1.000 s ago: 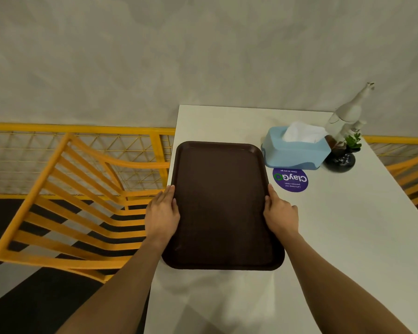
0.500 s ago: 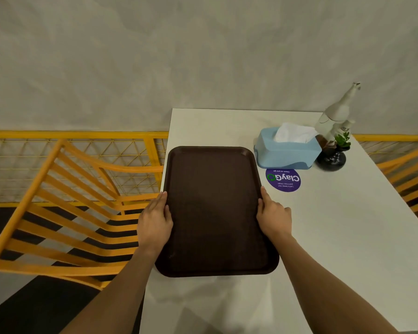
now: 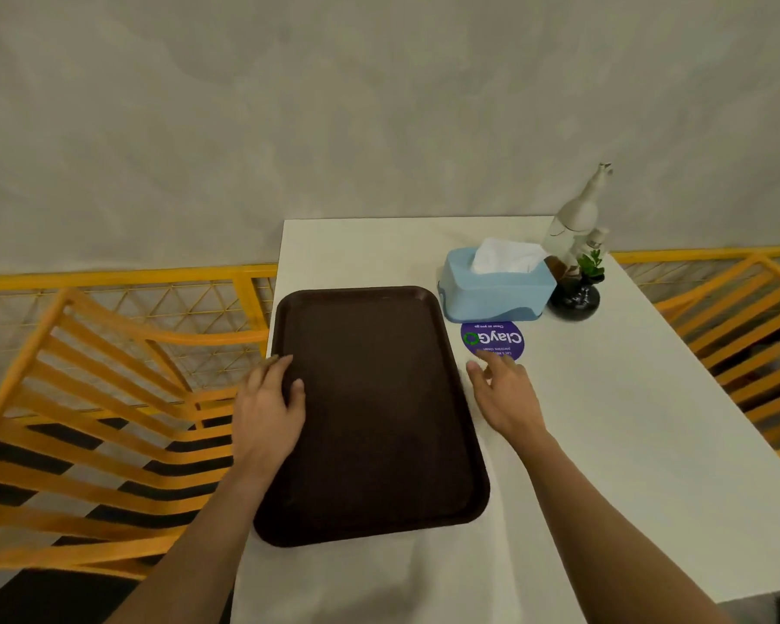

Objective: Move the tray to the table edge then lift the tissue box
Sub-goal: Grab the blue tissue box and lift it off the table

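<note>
A dark brown tray lies flat along the left edge of the white table. My left hand rests on the tray's left rim, thumb on its inner surface. My right hand is off the tray, just to its right, fingers spread above the table and partly over a purple round sticker. The light blue tissue box, with white tissue sticking out of its top, stands beyond the sticker, close to the tray's far right corner.
A white bottle and a small plant in a black pot stand right of the tissue box. Yellow slatted chairs sit at the left and right. A grey wall closes the far side.
My right hand has let go of the tray's right rim and moved up and right toward the sticker. My left hand has slid onto the tray's rim. The tray lies nearer the left edge.
</note>
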Demonstrator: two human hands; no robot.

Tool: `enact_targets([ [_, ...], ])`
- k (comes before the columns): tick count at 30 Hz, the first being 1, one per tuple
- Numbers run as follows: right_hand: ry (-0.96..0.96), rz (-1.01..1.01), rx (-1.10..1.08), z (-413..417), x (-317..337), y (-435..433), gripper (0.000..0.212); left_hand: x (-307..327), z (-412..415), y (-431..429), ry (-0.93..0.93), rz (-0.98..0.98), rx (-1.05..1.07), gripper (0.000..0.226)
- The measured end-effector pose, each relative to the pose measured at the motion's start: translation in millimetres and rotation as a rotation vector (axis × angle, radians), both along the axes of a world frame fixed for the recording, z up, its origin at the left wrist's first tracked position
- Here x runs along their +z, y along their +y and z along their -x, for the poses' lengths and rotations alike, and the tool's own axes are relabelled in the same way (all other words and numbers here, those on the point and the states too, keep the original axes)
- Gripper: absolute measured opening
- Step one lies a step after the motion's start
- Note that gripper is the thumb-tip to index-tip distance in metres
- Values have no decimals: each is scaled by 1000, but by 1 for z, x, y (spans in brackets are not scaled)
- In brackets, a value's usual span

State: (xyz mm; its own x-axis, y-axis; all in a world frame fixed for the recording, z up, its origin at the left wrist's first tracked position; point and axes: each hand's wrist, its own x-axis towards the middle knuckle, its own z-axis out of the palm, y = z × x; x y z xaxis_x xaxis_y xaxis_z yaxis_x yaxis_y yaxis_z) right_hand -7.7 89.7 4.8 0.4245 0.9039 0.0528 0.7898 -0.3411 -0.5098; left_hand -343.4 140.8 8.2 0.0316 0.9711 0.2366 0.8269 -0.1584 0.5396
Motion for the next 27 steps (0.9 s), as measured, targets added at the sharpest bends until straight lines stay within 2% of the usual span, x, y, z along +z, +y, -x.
enact_targets([
  [6, 62, -140, 17, -62, 26, 13, 46, 23, -87, 14, -132, 5, -100, 50],
  [12, 73, -238, 46, -124, 41, 42, 65, 29, -191, 34, -253, 56, -163, 80],
  [18, 138, -226, 136, -161, 37, 79, 81, 23, -273, 60, -317, 151, -202, 94],
  [23, 270, -156, 122, -177, 22, 96, 107, 18, -305, 78, -370, 164, -141, 103],
  [25, 323, -115, 113, -184, 14, 102, 108, 17, -311, 85, -386, 186, -125, 104],
  [27, 356, -132, 133, -184, 11, 102, 101, 18, -312, 92, -371, 183, -134, 95],
])
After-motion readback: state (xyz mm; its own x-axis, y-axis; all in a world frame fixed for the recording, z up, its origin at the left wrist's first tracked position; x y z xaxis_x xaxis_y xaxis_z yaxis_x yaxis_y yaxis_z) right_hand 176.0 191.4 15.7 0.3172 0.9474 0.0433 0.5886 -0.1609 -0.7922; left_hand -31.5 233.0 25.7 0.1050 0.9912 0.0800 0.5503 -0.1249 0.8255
